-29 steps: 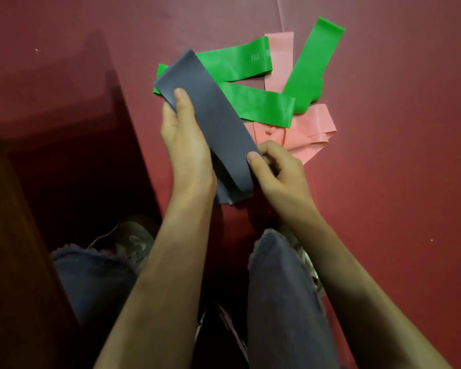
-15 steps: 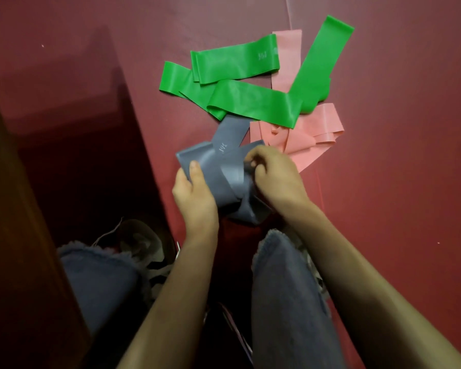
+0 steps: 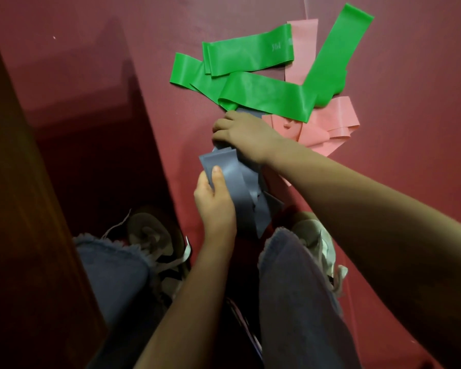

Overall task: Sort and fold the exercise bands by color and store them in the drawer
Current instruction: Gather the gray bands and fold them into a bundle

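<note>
Head: bands (image 3: 266, 97) on maroon floor (image 3: 410, 161), perhaps matting.

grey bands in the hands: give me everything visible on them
Grey bands: wide flat strips of matte slate-grey, rubbery-looking sheet, several layers bunched and partly folded, loose ends splaying at the near end. They run lengthwise between both hands: the left hand grips the near part with its thumb pressed on top; the right hand curls over the far part. A grey tip shows past the right hand, at the edge of a green band. Layer count unclear.
</note>
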